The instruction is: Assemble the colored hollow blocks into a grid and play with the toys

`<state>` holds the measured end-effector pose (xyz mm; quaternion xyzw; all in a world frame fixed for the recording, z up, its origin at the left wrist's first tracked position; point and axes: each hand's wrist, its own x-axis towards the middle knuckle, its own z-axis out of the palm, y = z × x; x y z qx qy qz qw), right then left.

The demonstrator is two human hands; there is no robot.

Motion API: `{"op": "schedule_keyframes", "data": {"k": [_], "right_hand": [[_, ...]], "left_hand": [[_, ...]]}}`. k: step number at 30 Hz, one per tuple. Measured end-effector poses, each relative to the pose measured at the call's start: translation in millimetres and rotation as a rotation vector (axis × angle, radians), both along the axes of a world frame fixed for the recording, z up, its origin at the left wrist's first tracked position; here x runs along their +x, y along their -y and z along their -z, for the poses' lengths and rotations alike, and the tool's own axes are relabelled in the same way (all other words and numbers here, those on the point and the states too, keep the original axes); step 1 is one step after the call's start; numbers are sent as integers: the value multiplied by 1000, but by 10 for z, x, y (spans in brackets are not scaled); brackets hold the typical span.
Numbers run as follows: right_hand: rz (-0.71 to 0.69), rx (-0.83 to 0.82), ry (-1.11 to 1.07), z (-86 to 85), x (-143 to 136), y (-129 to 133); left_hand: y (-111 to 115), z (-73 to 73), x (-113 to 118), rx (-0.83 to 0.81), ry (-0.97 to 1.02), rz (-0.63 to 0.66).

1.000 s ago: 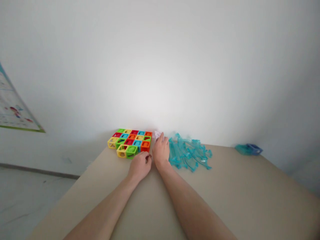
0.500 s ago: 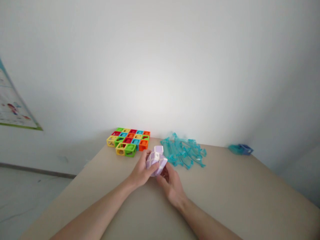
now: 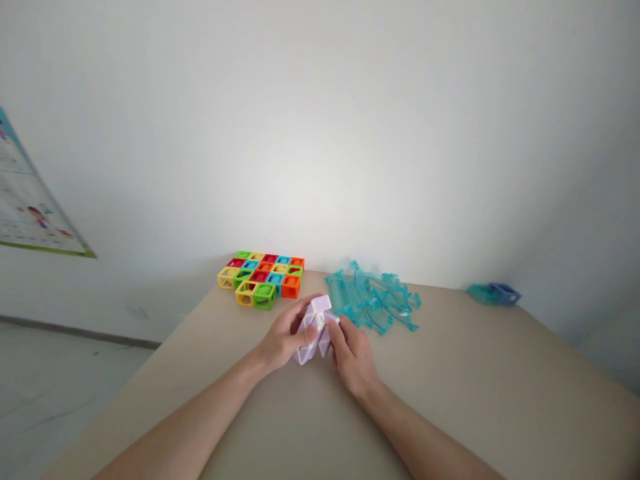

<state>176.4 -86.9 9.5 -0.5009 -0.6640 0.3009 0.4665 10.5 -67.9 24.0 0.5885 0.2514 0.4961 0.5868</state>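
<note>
Working over a broad beige counter (image 3: 450, 380), you have bare surface in front of you, so it seems best to handle the piece low, with your forearms near the surface. Spread toward the wall are a flat cluster of coloured cube blocks (image 3: 263, 280) at left and a loose heap of clear teal strips (image 3: 370, 297) at right; keep your knuckles clear of both.

Your left hand (image 3: 280, 340) and right hand (image 3: 355, 360) meet in the middle, nearer you than those. Let the left steady the bulk while the right makes small, slow turns; forcing a joint would likely strain it.

Between them is a lilac, white-edged jointed toy (image 3: 319, 319), tilted, one block pointing up and away from you. The left fingers are curled around its left side, thumb across the near face. The right fingers are closed in a pinch at its right side, thumb on top; their undersides are hidden. Below the middle, two lilac parts splay apart, leaving a narrow gap between your thumbs.
</note>
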Motion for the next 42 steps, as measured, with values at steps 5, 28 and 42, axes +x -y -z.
{"op": "schedule_keyframes", "data": {"k": [5,28,42], "right_hand": [[-155,-142,-295,42,-32,16],[-866,-934,-912,-84,123,-35],[-526,-357,-173,-32,90,27]], "left_hand": [[18,-1,-17,48,12,2],[4,-83,-179,619,-508,-260],[-109,-16,-148,-596,80,248]]}}
